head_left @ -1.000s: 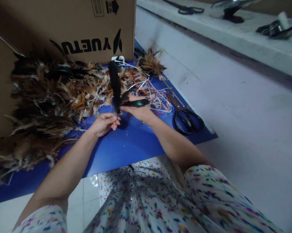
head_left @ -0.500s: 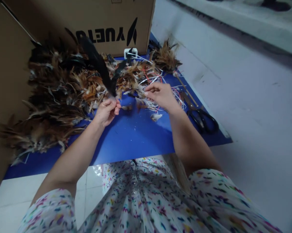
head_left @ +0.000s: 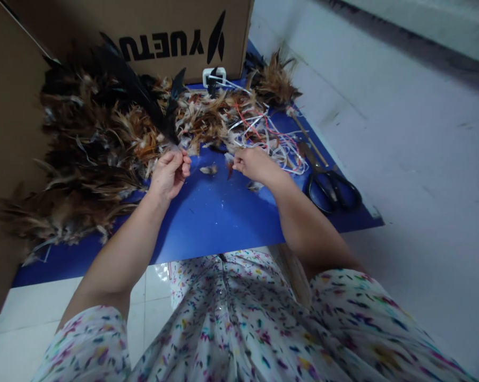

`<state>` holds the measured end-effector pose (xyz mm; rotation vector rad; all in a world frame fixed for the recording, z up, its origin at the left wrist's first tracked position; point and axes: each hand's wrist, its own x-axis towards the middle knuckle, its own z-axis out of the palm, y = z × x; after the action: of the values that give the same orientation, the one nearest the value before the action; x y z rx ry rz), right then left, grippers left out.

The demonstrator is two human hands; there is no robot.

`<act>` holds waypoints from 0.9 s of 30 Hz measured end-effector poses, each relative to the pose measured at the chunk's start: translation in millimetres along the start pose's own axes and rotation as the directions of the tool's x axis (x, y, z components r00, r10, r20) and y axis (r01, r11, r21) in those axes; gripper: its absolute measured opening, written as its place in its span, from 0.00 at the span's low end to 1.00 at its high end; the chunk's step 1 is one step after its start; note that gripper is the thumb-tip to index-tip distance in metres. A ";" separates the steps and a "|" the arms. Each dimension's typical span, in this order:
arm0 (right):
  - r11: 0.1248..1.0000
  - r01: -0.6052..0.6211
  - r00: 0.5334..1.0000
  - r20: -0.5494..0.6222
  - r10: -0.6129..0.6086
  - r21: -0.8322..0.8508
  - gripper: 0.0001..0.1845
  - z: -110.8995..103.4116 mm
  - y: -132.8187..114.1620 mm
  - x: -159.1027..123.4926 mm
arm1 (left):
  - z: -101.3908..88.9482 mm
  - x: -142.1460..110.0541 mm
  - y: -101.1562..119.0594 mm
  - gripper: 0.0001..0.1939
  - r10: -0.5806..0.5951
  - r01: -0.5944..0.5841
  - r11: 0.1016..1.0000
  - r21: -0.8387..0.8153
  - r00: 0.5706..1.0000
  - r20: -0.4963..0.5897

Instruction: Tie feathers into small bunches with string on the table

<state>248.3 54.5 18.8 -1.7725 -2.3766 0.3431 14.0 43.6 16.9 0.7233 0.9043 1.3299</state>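
Black feathers (head_left: pixel 138 93), a long one and a shorter one, stand up from my left hand (head_left: pixel 170 172), which pinches them by their pale quill ends. My right hand (head_left: pixel 251 164) has its fingers closed low over the blue tabletop. Right at its fingertips is a small white and reddish-brown feather (head_left: pixel 229 165); I cannot tell whether it is gripped. Another small loose feather (head_left: pixel 208 170) lies between the hands. Behind them spreads a pile of brown and orange feathers (head_left: pixel 136 132).
White and red plastic strings (head_left: pixel 277 143) lie tangled beyond my right hand. Black-handled scissors (head_left: pixel 331 191) and a thin stick (head_left: pixel 309 140) are at the right. A cardboard box (head_left: pixel 163 32) and a white roll holder (head_left: pixel 214 77) stand at the back, a feather bundle (head_left: pixel 277 82) beside the wall.
My left hand has shifted slightly left and up with the black feathers. My right hand has come down and its fingers have closed near the small feather.
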 end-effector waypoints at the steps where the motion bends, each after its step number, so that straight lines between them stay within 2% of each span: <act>1: 1.000 -0.012 1.000 -0.011 0.012 -0.012 0.06 1.3 0.2 0.8 | -0.3 0.1 -0.4 0.12 0.001 -0.001 1.000 0.004 1.000 0.005; 6: 0.993 -0.108 0.985 -0.140 0.101 -0.049 0.14 2.0 6.3 2.9 | 0.4 -0.5 -1.9 0.10 0.016 -0.016 0.999 0.040 1.000 0.018; 10: 0.974 -0.226 0.934 -0.288 0.213 -0.012 0.14 -1.7 14.3 2.8 | -0.7 0.1 -2.2 0.10 0.030 -0.030 0.999 0.037 0.999 0.025; 13: 0.971 -0.234 0.897 -0.375 0.233 0.042 0.14 -3.7 18.4 2.7 | -3.0 1.2 -3.0 0.09 0.042 -0.043 0.999 0.033 0.999 0.031; 16: 0.987 -0.135 0.879 -0.448 0.162 0.092 0.15 -6.1 17.7 0.5 | -5.5 2.6 -4.2 0.09 0.063 -0.064 0.998 0.021 0.997 0.044; 19: 0.989 0.050 0.888 -0.459 0.020 0.140 0.14 -9.4 13.1 -10.9 | -6.5 3.6 -4.1 0.08 0.083 -0.083 0.996 0.010 0.996 0.044; 23: 0.946 0.268 0.901 -0.395 -0.179 0.181 0.10 -6.8 11.9 -48.0 | -3.8 2.2 0.0 0.08 0.088 -0.089 0.996 0.017 0.996 0.016; 27: 0.912 0.385 0.882 -0.345 -0.321 0.137 0.11 9.3 22.1 -95.0 | -0.5 -1.1 6.9 0.09 0.103 -0.103 0.994 0.022 0.995 0.002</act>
<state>293.5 -31.3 4.9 -1.1678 -2.2754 0.2198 10.2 43.3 22.7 0.7970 0.8921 1.4120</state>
